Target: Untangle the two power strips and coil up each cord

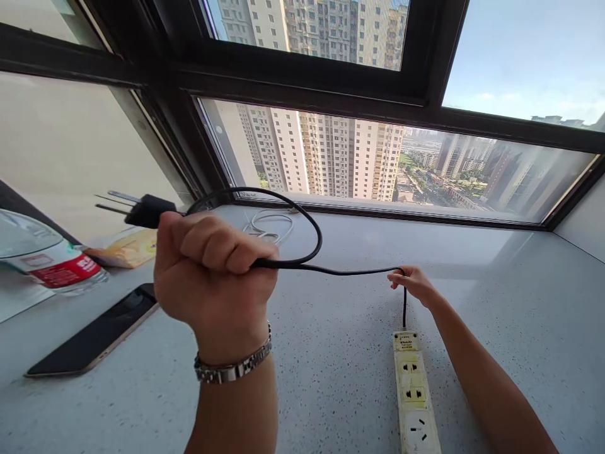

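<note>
The left hand [212, 271] is a closed fist wrapped around the black cord [312, 233], with the plug [146, 210] sticking out past the thumb side and a loop arching beyond the knuckles. The right hand [413, 284] pinches the same cord between its fingertips, just above the power strip [416, 397] on the counter [496, 302].

Black cord, pale speckled sill

The thin black rubber power cord [302, 217] ends in a black plastic plug [146, 210] with silvery prongs; the long cream-yellowed plastic power strip [416, 394] has dark sockets, the grey-white stone counter [496, 302] is finely speckled, the flat black-glass phone [94, 337] has a gold edge, the clear plastic bottle [47, 258] wears a red label, the coiled white cable [269, 227] lies pale.
</note>
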The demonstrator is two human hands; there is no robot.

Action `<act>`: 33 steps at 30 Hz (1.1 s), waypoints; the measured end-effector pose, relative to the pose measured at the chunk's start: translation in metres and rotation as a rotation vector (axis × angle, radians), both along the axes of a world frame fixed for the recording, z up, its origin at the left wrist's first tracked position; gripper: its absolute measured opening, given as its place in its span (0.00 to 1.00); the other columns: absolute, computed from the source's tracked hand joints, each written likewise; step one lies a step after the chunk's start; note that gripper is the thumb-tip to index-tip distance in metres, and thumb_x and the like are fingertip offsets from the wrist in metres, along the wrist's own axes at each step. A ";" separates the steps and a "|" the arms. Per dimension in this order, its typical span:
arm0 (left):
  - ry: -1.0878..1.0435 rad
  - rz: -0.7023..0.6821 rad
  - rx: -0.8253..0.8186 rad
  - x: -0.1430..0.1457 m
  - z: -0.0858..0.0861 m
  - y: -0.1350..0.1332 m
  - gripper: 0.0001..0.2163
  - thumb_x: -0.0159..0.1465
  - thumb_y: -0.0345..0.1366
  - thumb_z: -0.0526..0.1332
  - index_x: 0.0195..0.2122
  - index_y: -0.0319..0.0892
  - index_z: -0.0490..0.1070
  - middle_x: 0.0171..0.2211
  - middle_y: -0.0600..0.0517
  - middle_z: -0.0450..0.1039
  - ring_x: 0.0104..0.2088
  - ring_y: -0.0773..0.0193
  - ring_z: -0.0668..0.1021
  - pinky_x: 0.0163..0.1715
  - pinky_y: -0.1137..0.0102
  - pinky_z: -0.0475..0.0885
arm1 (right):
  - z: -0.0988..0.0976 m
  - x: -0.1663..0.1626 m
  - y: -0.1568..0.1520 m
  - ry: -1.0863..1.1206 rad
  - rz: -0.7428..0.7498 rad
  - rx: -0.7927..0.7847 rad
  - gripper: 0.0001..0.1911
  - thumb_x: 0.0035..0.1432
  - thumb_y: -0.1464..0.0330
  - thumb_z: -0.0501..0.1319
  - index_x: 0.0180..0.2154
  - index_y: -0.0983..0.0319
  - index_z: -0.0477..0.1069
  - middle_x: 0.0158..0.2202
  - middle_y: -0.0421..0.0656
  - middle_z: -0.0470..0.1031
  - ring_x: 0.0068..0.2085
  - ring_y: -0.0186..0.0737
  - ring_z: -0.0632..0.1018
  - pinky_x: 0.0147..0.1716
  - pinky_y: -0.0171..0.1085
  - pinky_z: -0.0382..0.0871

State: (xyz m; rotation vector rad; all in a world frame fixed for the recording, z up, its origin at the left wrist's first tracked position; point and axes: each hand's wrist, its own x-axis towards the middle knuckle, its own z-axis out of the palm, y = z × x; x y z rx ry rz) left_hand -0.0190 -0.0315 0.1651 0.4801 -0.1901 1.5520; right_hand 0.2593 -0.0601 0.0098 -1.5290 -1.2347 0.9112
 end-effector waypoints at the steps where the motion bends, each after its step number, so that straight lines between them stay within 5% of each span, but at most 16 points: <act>1: -0.002 0.042 -0.008 -0.006 0.001 0.000 0.21 0.71 0.33 0.44 0.21 0.41 0.38 0.11 0.59 0.49 0.10 0.76 0.54 0.07 0.80 0.49 | 0.001 0.006 -0.002 0.100 0.061 -0.034 0.20 0.43 0.53 0.67 0.24 0.63 0.69 0.21 0.39 0.70 0.26 0.35 0.72 0.31 0.36 0.64; 3: -0.004 0.066 0.003 -0.017 0.003 0.003 0.20 0.72 0.33 0.42 0.22 0.41 0.36 0.11 0.58 0.45 0.09 0.75 0.53 0.06 0.79 0.48 | 0.007 0.019 -0.008 0.311 0.174 -0.089 0.20 0.41 0.55 0.70 0.23 0.63 0.66 0.19 0.36 0.66 0.26 0.35 0.73 0.34 0.38 0.67; 6: 0.106 -0.003 0.070 -0.027 0.003 0.014 0.20 0.72 0.37 0.40 0.22 0.42 0.34 0.12 0.57 0.38 0.10 0.73 0.43 0.06 0.74 0.42 | 0.025 0.037 -0.020 0.558 0.206 -0.087 0.20 0.44 0.60 0.69 0.20 0.61 0.60 0.15 0.30 0.55 0.17 0.27 0.63 0.25 0.33 0.65; 9: 0.442 -0.125 0.092 -0.019 0.000 0.022 0.23 0.70 0.41 0.41 0.18 0.43 0.39 0.12 0.59 0.36 0.12 0.73 0.39 0.08 0.73 0.39 | 0.049 0.042 -0.031 0.708 0.064 -0.019 0.12 0.47 0.65 0.65 0.23 0.62 0.63 0.16 0.29 0.49 0.16 0.24 0.52 0.16 0.27 0.54; 13: 0.874 -0.276 0.124 0.035 -0.021 0.018 0.23 0.64 0.43 0.57 0.17 0.42 0.49 0.13 0.61 0.41 0.12 0.76 0.47 0.10 0.78 0.43 | 0.076 0.021 -0.038 0.733 -0.218 0.183 0.10 0.49 0.64 0.64 0.29 0.63 0.67 0.18 0.30 0.49 0.17 0.26 0.53 0.14 0.27 0.48; 18: 1.011 -0.262 0.062 0.116 -0.067 0.003 0.25 0.52 0.54 0.66 0.20 0.42 0.53 0.14 0.63 0.45 0.13 0.79 0.49 0.10 0.80 0.43 | 0.081 -0.029 -0.044 0.345 -0.420 0.550 0.17 0.56 0.54 0.58 0.31 0.62 0.69 0.20 0.32 0.51 0.18 0.28 0.53 0.16 0.31 0.46; 22: 0.916 -0.404 -0.074 0.135 -0.083 0.000 0.26 0.49 0.60 0.64 0.23 0.41 0.58 0.15 0.65 0.42 0.13 0.79 0.47 0.11 0.79 0.41 | 0.078 -0.061 -0.051 -0.256 -0.358 0.651 0.17 0.64 0.57 0.51 0.33 0.62 0.68 0.21 0.35 0.59 0.21 0.31 0.61 0.21 0.32 0.53; 29: 0.720 -0.529 -0.253 0.115 -0.055 -0.005 0.18 0.52 0.49 0.66 0.24 0.40 0.63 0.15 0.62 0.51 0.13 0.77 0.56 0.12 0.78 0.52 | 0.080 -0.088 -0.063 -0.703 -0.109 0.697 0.13 0.66 0.62 0.49 0.42 0.61 0.67 0.30 0.44 0.72 0.31 0.39 0.71 0.29 0.36 0.62; 33: 0.609 -0.351 -0.103 0.103 -0.039 -0.009 0.16 0.58 0.39 0.62 0.19 0.40 0.58 0.16 0.59 0.55 0.16 0.73 0.63 0.16 0.77 0.61 | 0.077 -0.086 -0.059 -0.658 -0.154 0.674 0.16 0.62 0.60 0.55 0.50 0.58 0.64 0.40 0.48 0.72 0.42 0.47 0.72 0.41 0.44 0.67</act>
